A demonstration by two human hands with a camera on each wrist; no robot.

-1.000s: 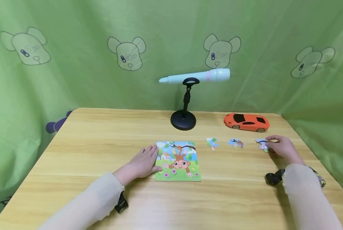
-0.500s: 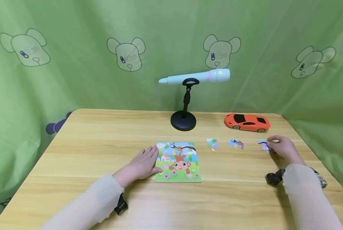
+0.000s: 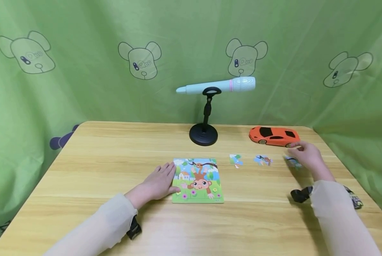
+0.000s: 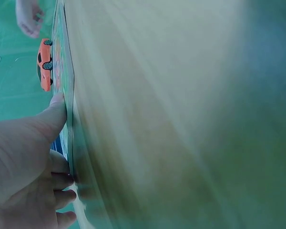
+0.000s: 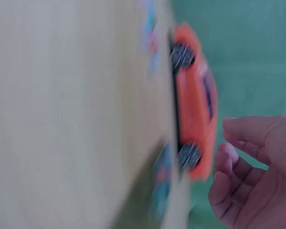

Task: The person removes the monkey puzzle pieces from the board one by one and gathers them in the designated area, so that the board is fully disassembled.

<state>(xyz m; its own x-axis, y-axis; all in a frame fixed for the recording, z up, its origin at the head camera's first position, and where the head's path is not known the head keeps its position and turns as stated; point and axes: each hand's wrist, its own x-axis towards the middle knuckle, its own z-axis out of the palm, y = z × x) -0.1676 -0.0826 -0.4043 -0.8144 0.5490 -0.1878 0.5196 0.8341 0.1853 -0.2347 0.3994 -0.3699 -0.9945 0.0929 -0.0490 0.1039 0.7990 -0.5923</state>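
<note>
My left hand (image 3: 157, 183) lies spread at the left edge of a square monkey jigsaw puzzle (image 3: 199, 193). Its thumb rests on the picture, also seen in the left wrist view, where the puzzle's edge is nearly side-on. My right hand (image 3: 307, 156) hovers above the rightmost puzzle piece (image 3: 294, 162), fingers loosely bent and nothing between them. The right wrist view confirms this empty right hand (image 5: 257, 167), with the piece (image 5: 161, 183) blurred in shadow on the table. Two more pieces lie in the same row: one green and blue (image 3: 235, 159), one with a branch and tail (image 3: 263, 160).
Behind the pieces sits an orange toy car (image 3: 274, 136), close to my right fingertips in the head view. A pale blue microphone (image 3: 216, 86) rests on a black stand (image 3: 203, 135) at the back. A green curtain (image 3: 184, 32) hangs behind the wooden table (image 3: 235, 227).
My right hand has let go of the rightmost puzzle piece and risen off it, slightly left and toward the car. The piece stays on the table. My left hand keeps its place.
</note>
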